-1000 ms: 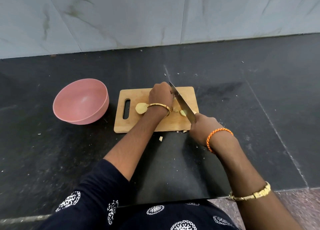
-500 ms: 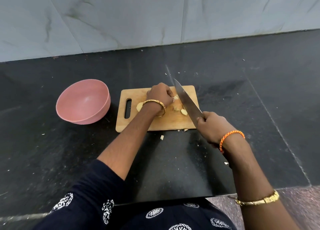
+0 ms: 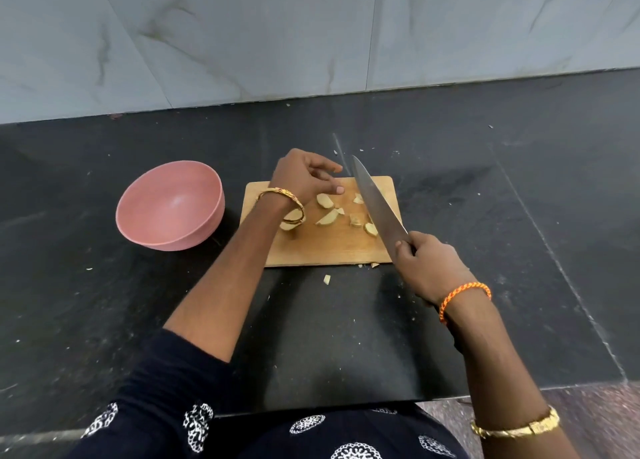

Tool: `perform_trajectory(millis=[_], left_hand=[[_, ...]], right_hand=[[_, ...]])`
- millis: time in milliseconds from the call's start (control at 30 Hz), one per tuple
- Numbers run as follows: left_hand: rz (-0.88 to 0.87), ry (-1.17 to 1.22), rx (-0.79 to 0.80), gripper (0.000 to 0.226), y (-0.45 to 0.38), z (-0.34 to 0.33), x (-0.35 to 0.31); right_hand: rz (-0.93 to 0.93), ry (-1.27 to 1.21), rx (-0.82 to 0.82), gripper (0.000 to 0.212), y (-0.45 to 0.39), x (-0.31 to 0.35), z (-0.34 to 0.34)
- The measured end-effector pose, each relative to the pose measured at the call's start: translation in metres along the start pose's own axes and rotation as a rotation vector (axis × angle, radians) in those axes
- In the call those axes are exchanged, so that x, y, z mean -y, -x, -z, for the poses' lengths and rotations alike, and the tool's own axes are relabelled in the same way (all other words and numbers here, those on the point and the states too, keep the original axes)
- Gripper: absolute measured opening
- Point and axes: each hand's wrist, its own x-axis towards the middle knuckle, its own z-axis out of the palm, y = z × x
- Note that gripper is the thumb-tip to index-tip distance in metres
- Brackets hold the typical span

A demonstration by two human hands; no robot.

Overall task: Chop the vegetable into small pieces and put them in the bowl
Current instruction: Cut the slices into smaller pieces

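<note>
A wooden cutting board point(image 3: 322, 247) lies on the black counter. Several pale vegetable pieces point(image 3: 327, 218) are scattered on it, and a larger piece point(image 3: 290, 224) sits partly under my left wrist. My left hand point(image 3: 304, 178) hovers over the board's far left part, fingers loosely spread, holding nothing. My right hand point(image 3: 427, 268) grips the handle of a large knife point(image 3: 375, 204), whose blade slants across the board's right side, tip pointing away. The pink bowl point(image 3: 169, 206) stands to the left of the board, with nothing visible inside.
A small vegetable bit point(image 3: 326, 279) lies on the black counter point(image 3: 502, 216) just in front of the board, with crumbs at the board's front edge. A marble wall point(image 3: 311, 36) rises behind. The counter's front edge runs close to my body.
My left hand has lifted off the vegetable and opened, uncovering the cut pieces. The knife has shifted to the board's right side. The camera view moved slightly.
</note>
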Motion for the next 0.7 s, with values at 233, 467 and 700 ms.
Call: perform_trajectory(millis=[233, 467, 700], left_hand=[[-0.021, -0.108, 0.009, 0.042, -0.002, 0.017, 0.021], [0.008, -0.524, 0.133, 0.047, -0.015, -0.002, 0.031], [-0.077, -0.447, 0.136, 0.038, -0.023, -0.003, 0.027]], right_hand=[[0.002, -0.060, -0.047, 0.027, 0.006, -0.004, -0.012], [0.033, -0.113, -0.080, 0.027, 0.005, -0.003, -0.008], [0.033, -0.124, -0.042, 0.023, 0.004, -0.002, -0.008]])
